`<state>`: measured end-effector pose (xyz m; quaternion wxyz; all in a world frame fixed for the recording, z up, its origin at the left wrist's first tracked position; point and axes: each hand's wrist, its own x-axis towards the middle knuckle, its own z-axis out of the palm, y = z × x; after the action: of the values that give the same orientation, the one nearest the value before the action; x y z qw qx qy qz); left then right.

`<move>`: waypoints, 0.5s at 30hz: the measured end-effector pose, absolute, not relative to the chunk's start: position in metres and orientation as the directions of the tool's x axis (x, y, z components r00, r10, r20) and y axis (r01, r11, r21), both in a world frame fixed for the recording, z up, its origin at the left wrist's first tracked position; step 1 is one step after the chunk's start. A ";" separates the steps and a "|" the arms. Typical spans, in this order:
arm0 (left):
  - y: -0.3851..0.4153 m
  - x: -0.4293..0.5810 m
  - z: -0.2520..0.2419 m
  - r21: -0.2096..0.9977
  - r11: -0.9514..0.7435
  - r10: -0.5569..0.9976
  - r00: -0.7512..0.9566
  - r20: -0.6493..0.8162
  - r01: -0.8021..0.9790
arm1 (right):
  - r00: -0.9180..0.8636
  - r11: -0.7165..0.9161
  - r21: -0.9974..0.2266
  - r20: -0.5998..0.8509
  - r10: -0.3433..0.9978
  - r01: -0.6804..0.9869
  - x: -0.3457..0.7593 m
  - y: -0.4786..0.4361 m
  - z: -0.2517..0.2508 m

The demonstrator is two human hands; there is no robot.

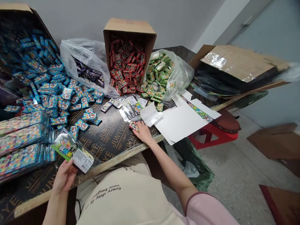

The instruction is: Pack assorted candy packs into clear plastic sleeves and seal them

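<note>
Looking down from the head view, the left hand is clenched on a clear plastic packet with a green cartoon card and a white label. It grips the packet's lower edge and holds it tilted above the near edge of the dark printed-board table. The right hand is stretched forward with its palm down and fingers extended. Its fingertips rest on a small red patterned sachet that lies flat on the table, and the hand is not closed round it. The two hands are well apart, with the sachet to the right of the held packet and farther from the body.

Just beyond the right hand lie several clear empty sleeves and a spread of white paper sheets. A loose heap of blue sachets covers the left part of the table, and flat stacks of filled colourful strips lie near the left hand. At the back, a tipped brown cardboard box of red sachets stands between a clear plastic bag of purple sachets and a clear plastic bag of green sachets. A red plastic stool sits beside the table on the right.
</note>
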<state>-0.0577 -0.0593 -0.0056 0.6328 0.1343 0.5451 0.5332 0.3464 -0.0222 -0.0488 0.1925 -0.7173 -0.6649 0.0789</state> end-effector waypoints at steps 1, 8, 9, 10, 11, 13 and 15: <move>-0.058 -0.057 -0.006 0.752 0.399 0.821 -0.161 -0.548 -0.524 | 0.121 -0.052 -0.390 0.156 0.980 0.919 0.351 -0.023 -0.046; -0.045 -0.047 0.005 0.768 0.407 0.850 -0.102 -0.516 -0.494 | 0.564 -0.475 -0.339 0.250 0.787 0.812 0.406 -0.008 -0.032; -0.042 -0.044 0.007 0.776 0.424 0.856 -0.073 -0.512 -0.466 | 0.558 -0.490 -0.309 0.195 0.807 0.815 0.411 -0.006 -0.032; -0.039 -0.041 0.010 0.787 0.445 0.861 -0.036 -0.507 -0.428 | 0.530 -0.477 -0.285 0.144 0.836 0.831 0.413 -0.004 -0.032; -0.036 -0.036 0.013 0.801 0.460 0.868 0.002 -0.497 -0.382 | 0.503 -0.457 -0.277 0.125 0.855 0.845 0.413 -0.003 -0.031; -0.031 -0.024 0.019 0.837 0.470 0.880 0.073 -0.470 -0.280 | 0.497 -0.423 -0.317 0.207 0.842 0.849 0.403 0.000 -0.026; -0.025 -0.008 0.025 0.874 0.448 0.893 0.136 -0.428 -0.190 | 0.483 -0.306 -0.469 0.322 0.815 0.828 0.380 0.004 -0.015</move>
<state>-0.0080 -0.0249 0.0255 0.6734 0.3383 0.5200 0.4020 0.3804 0.0038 -0.0152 0.2979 -0.8079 -0.5085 -0.0116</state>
